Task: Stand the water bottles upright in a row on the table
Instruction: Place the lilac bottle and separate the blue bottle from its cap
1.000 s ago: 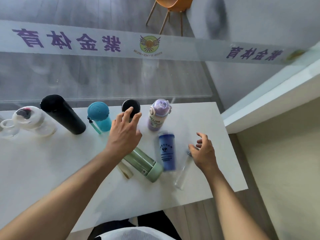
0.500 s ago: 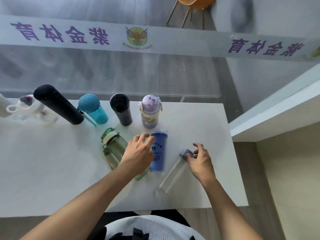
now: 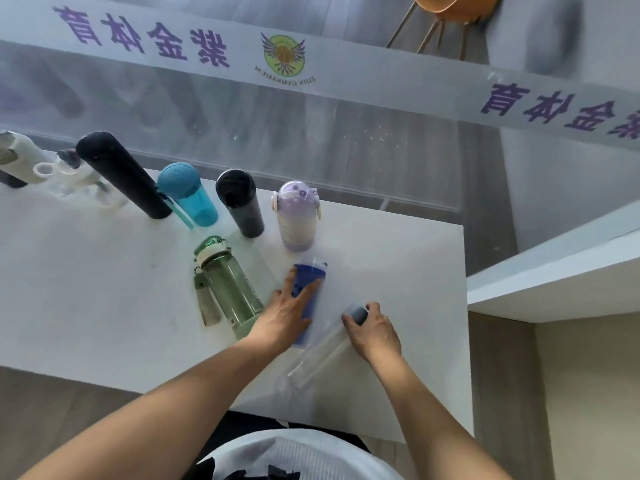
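Note:
Several bottles stand upright along the back of the white table (image 3: pixel 86 306): a white one (image 3: pixel 15 162), a clear one with a white lid (image 3: pixel 74 178), a tall black one (image 3: pixel 121 174), a teal one (image 3: pixel 188 194), a black tumbler (image 3: pixel 240 202) and a lilac one (image 3: pixel 296 218). In front of them a green bottle (image 3: pixel 228 289) lies on its side. My left hand (image 3: pixel 287 315) is wrapped over a lying blue bottle (image 3: pixel 311 275). My right hand (image 3: pixel 375 332) grips the grey-capped end of a lying clear bottle (image 3: pixel 320 355).
The table's right edge (image 3: pixel 464 306) is close to my right hand, with a white ledge (image 3: pixel 554 271) beyond it. A glass partition with purple lettering (image 3: pixel 277 116) rises behind the row. An orange chair (image 3: pixel 446 12) stands beyond the glass.
My left hand left the black tumbler in the row and came down onto the blue bottle. My right hand closed on the clear bottle's cap end.

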A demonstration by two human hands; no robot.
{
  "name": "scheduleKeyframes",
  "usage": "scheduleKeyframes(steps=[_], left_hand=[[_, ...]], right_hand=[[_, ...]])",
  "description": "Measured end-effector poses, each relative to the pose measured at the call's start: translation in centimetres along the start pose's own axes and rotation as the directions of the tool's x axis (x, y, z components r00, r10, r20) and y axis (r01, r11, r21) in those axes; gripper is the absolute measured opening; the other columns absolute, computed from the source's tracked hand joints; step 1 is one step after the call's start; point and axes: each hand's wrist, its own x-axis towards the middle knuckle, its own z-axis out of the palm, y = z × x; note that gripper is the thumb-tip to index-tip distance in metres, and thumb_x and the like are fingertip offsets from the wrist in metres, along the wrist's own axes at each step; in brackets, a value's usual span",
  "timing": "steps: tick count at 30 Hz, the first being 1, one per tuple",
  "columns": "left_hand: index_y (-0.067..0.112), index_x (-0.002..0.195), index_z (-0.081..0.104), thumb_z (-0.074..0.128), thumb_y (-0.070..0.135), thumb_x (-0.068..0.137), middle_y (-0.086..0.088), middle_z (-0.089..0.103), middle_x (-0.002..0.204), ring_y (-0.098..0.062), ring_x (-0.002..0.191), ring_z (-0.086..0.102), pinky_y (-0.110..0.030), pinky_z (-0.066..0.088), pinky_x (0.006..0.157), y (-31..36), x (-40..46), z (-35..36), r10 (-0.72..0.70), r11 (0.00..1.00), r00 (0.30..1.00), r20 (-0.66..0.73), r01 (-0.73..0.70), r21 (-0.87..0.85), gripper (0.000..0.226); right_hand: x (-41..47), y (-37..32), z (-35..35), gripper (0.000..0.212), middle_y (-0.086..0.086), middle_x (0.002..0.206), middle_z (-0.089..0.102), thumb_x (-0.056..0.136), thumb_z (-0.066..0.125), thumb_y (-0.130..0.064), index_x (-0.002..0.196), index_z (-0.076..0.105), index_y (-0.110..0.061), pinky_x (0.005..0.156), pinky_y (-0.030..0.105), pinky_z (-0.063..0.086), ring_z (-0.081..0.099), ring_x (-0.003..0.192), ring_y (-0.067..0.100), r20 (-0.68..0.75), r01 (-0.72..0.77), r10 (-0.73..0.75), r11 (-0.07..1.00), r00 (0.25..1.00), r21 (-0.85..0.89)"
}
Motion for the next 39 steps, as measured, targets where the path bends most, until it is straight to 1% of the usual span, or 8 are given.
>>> scheduleKeyframes(steps=[7, 10, 13, 16, 22, 27, 30, 39], left_hand=[[0.048, 0.148, 0.010, 0.058, 0.023, 0.093, 0.002, -0.015, 0.163, -0.035, 0.122, 0.037, -0.047, 0.042, 0.102, 0.6, -1.0, 1.2, -0.015, 1.000, 1.000, -0.020, 0.015, -0.025, 0.077], [0.049, 0.148, 0.012, 0.058, 0.022, 0.092, 0.005, -0.018, 0.162, -0.033, 0.119, 0.037, -0.045, 0.046, 0.096, 0.6, -1.1, 1.3, -0.018, 0.999, 0.999, -0.028, 0.017, -0.029, 0.078], [0.049, 0.146, 0.016, 0.059, 0.022, 0.090, 0.006, -0.018, 0.162, -0.031, 0.117, 0.038, -0.045, 0.050, 0.090, 0.9, -1.0, 1.6, -0.025, 1.000, 0.999, -0.041, 0.024, -0.017, 0.075], [0.049, 0.145, 0.018, 0.058, 0.021, 0.090, 0.006, -0.017, 0.162, -0.031, 0.115, 0.039, -0.044, 0.051, 0.086, 1.2, -1.1, 1.8, -0.036, 0.999, 0.998, -0.050, 0.036, -0.013, 0.073], [0.052, 0.143, 0.016, 0.058, 0.021, 0.091, 0.008, -0.017, 0.162, -0.031, 0.118, 0.038, -0.047, 0.050, 0.091, 0.6, -1.0, 1.4, -0.025, 0.999, 0.999, -0.023, 0.024, -0.048, 0.073], [0.051, 0.144, 0.017, 0.056, 0.021, 0.091, 0.007, -0.017, 0.162, -0.031, 0.117, 0.038, -0.045, 0.051, 0.089, 0.7, -1.1, 1.3, -0.028, 0.999, 0.999, -0.019, 0.027, -0.038, 0.072], [0.050, 0.144, 0.017, 0.055, 0.021, 0.091, 0.008, -0.018, 0.162, -0.030, 0.117, 0.037, -0.044, 0.050, 0.088, 0.6, -1.1, 1.3, -0.026, 0.999, 1.000, -0.013, 0.026, -0.042, 0.071], [0.049, 0.145, 0.019, 0.056, 0.020, 0.091, 0.008, -0.016, 0.162, -0.030, 0.117, 0.037, -0.043, 0.051, 0.086, 0.7, -1.2, 1.3, -0.017, 0.999, 0.999, -0.030, 0.016, -0.047, 0.071]], right_hand=[[1.4, 0.7, -1.2, 0.051, 0.010, 0.119, 0.065, 0.082, 0.071, -0.048, 0.117, 0.053, -0.015, 0.086, 0.034, 0.048, 0.061, 0.106, 0.030, 0.019, -0.041, 0.037, 0.961, 0.999, 0.274], [2.2, 0.4, -3.5, 0.053, 0.009, 0.120, 0.064, 0.079, 0.072, -0.044, 0.120, 0.054, -0.015, 0.082, 0.031, 0.046, 0.059, 0.100, 0.026, -0.073, -0.009, 0.037, 0.937, 0.997, 0.349], [2.8, -0.8, -6.8, 0.067, 0.012, 0.129, 0.058, 0.079, 0.076, -0.040, 0.135, 0.051, -0.014, 0.095, 0.033, 0.046, 0.057, 0.114, 0.028, -0.212, 0.112, -0.031, 0.918, 0.977, 0.380], [2.5, -2.9, -10.0, 0.072, 0.013, 0.130, 0.052, 0.079, 0.082, -0.029, 0.140, 0.049, -0.011, 0.102, 0.033, 0.042, 0.053, 0.118, 0.028, -0.347, 0.291, -0.163, 0.886, 0.924, 0.360], [2.3, -6.8, -11.4, 0.065, 0.003, 0.116, 0.058, 0.070, 0.088, -0.022, 0.125, 0.054, -0.016, 0.090, 0.032, 0.051, 0.054, 0.099, 0.018, -0.500, 0.556, -0.386, 0.792, 0.776, 0.251], [3.3, -8.7, -10.6, 0.062, 0.001, 0.112, 0.061, 0.072, 0.087, -0.024, 0.123, 0.053, -0.021, 0.086, 0.034, 0.055, 0.059, 0.094, 0.019, -0.489, 0.604, -0.452, 0.769, 0.746, 0.210], [3.7, -9.4, -10.6, 0.061, 0.001, 0.113, 0.062, 0.073, 0.087, -0.024, 0.123, 0.053, -0.018, 0.086, 0.027, 0.050, 0.057, 0.095, 0.017, -0.483, 0.610, -0.464, 0.767, 0.742, 0.200], [4.4, -10.0, -10.7, 0.061, 0.005, 0.114, 0.061, 0.074, 0.085, -0.023, 0.125, 0.053, -0.016, 0.085, 0.022, 0.043, 0.056, 0.097, 0.018, -0.499, 0.622, -0.483, 0.767, 0.720, 0.155]])
